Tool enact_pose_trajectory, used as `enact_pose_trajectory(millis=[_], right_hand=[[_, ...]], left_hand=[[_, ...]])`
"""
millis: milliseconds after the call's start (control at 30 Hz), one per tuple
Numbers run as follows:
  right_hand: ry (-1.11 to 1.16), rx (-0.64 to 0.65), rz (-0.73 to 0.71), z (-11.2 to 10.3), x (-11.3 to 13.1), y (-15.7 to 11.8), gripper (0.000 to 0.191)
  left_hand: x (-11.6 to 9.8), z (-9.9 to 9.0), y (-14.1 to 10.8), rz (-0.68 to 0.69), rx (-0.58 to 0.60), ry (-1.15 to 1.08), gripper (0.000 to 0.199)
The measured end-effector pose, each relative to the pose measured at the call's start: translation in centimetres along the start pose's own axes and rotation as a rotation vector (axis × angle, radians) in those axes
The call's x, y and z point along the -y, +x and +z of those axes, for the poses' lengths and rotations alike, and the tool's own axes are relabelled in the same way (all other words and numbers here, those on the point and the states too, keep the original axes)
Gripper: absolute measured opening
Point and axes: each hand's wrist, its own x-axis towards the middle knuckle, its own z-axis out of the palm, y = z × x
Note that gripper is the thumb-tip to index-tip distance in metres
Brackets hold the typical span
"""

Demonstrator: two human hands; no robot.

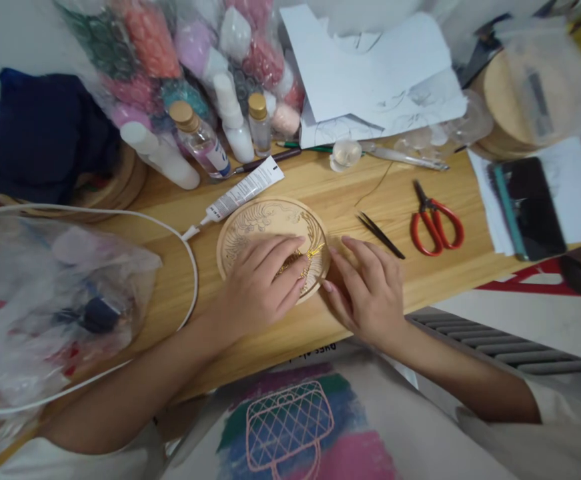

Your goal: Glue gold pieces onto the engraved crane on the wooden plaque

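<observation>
A round wooden plaque with line drawings lies on the table, gold wire laid along part of its pattern. Over its lower middle rests my left hand, fingers stretched out and slightly parted, partly covering the wire. My right hand is at the plaque's right rim, thumb and fingers apart; no held thing shows in it. Just beyond the right fingertips lie black tweezers, with red-handled pliers farther right. A white glue tube points its nozzle toward the lower left, behind the plaque.
Small bottles and bags of colored pieces line the back. Papers and a craft knife lie behind. At right is a phone. A white cable loops at left beside a plastic bag.
</observation>
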Motion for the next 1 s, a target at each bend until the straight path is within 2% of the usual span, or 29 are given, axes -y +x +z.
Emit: enact_pose_trajectory(millis=[100,167,233,300,367,433,533,633,700,867,1000], right_hand=[[0.082,-0.016,0.030,0.1,0.0,-0.1,0.040],[0.134,-0.061,0.035,0.2,-0.4,0.0,0.029],[0.160,-0.119,0.033,0.2,-1.8,0.3,0.014],[0.117,-0.152,0.037,0.1,-4.2,1.2,0.003],[0.031,-0.087,0.032,-0.3,-7.3,2.5,0.009],[-0.060,0.046,0.045,-0.9,-10.2,4.0,0.017],[-0.151,0.174,-0.061,-1.5,-12.9,6.3,0.023],[-0.176,0.353,-0.288,-1.4,-12.9,8.3,0.020],[-0.199,0.402,-0.377,-0.9,-12.3,9.5,0.019],[-0.301,0.374,-0.535,0.4,-11.7,11.2,0.017],[-0.307,0.326,-0.500,-0.4,-11.5,10.5,0.024]], left_hand=[[0.0,0.0,0.1,0.003,-0.015,0.013,0.016],[-0.1,-0.1,0.0,0.008,-0.028,0.016,0.015],[-0.2,0.0,-0.1,0.001,-0.037,0.008,0.015],[-0.1,0.2,-0.2,-0.008,-0.062,-0.002,0.016],[0.0,0.5,-0.2,0.001,-0.097,0.001,0.016],[0.1,0.7,-0.3,0.011,-0.128,0.012,0.017],[0.1,0.9,-0.2,0.017,-0.150,0.024,0.018],[0.1,0.9,-0.1,0.019,-0.158,0.037,0.018],[0.1,0.9,-0.1,0.024,-0.162,0.039,0.018],[0.4,1.0,-0.3,0.034,-0.157,0.027,0.015],[0.5,1.0,-0.4,0.032,-0.152,0.016,0.015]])
